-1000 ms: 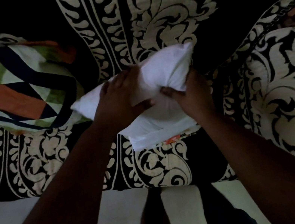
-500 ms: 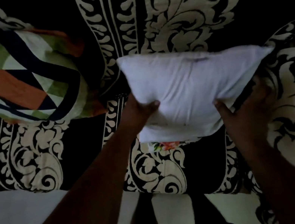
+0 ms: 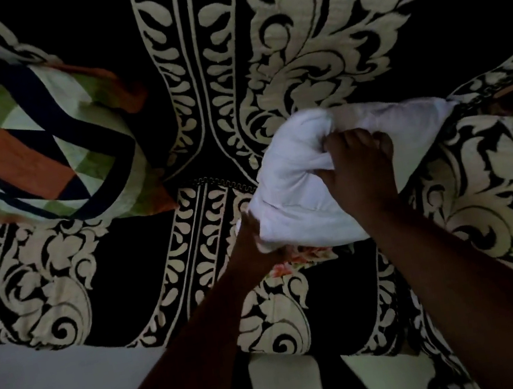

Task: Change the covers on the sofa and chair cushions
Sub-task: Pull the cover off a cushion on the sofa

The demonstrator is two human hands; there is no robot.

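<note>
On the left a patchwork cushion (image 3: 33,144), already covered, rests on the black-and-cream sofa (image 3: 310,58). The left hand (image 3: 252,239) pinches the lower edge of the bare white cushion insert (image 3: 298,187), with a floral cover (image 3: 297,259) peeking out beneath it. The right hand (image 3: 359,172) clenches the insert's top, bunching it. The step looks like stuffing; next the folded insert needs feeding into the cover's opening, which is hidden.
</note>
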